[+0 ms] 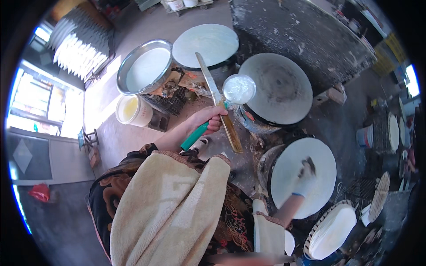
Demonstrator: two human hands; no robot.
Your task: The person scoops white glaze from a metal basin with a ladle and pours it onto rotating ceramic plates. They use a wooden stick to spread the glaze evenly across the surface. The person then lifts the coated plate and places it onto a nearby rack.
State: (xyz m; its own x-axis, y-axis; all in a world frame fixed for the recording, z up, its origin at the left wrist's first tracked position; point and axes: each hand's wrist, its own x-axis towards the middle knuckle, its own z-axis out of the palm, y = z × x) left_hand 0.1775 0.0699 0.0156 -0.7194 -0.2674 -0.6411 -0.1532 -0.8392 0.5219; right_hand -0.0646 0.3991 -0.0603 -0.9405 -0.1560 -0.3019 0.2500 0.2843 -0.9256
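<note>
While the pale round layer [290, 159] covers the top of the round stove [266, 167] at lower right of the frame, your gloved right hand [306, 179] is over it, its fingers bent down; whether they grip the dark patch at their tips or touch the layer, you cannot tell from here. Your left hand [211, 119], mid-frame, has its fingers clenched around a long flat spatula [207, 73] and a green-handled ladle [240, 88]. To do this well, you would probably want light, even pressure on the layer, with the spatula and ladle tilted clear of it. Around you, a bare grey plate [297, 73] stands right of the ladle, another pale-topped plate [205, 42] at upper middle, and a steel basin [122, 80] of white liquid beside it. A bucket [141, 116] stands on the floor [108, 126] below the basin; pale rounds [333, 232] fill a tray [307, 248] at lower right, and a bright window [37, 99] lights the left.
</note>
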